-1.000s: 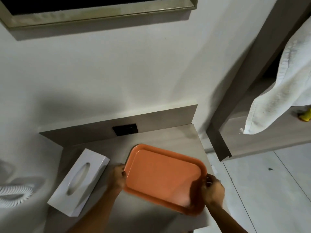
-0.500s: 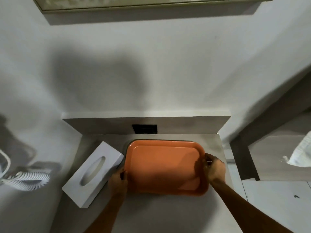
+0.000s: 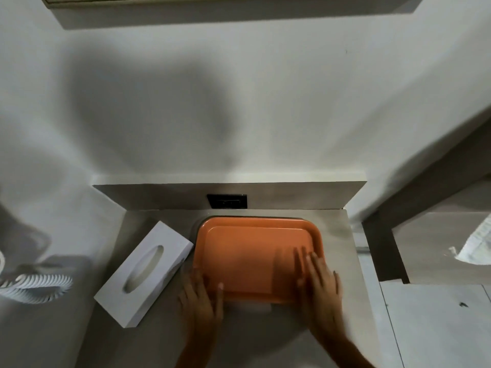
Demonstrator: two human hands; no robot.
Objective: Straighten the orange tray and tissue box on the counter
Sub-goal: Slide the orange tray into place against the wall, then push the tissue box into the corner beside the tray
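Note:
The orange tray [image 3: 255, 251] lies flat on the grey counter [image 3: 337, 235], its long sides parallel to the back ledge. To its left the white tissue box [image 3: 144, 272] rests at an angle, one corner almost touching the tray. My left hand [image 3: 200, 301] is at the tray's near left corner, fingers spread, thumb on the front rim. Flat over the near right part of the tray lies my right hand [image 3: 318, 282], fingers extended and apart. Neither hand grips anything. Both hands are motion-blurred.
A black socket plate [image 3: 227, 201] sits in the raised back ledge behind the tray. A white coiled cord [image 3: 34, 286] hangs at the left. The counter ends at the right, beside a wooden shelf unit [image 3: 435, 248] holding a white towel [image 3: 478, 245].
The tray turned from skewed to square with the back ledge. Both hands let go of its short ends and moved to its near edge, fingers now spread. The tissue box stayed put.

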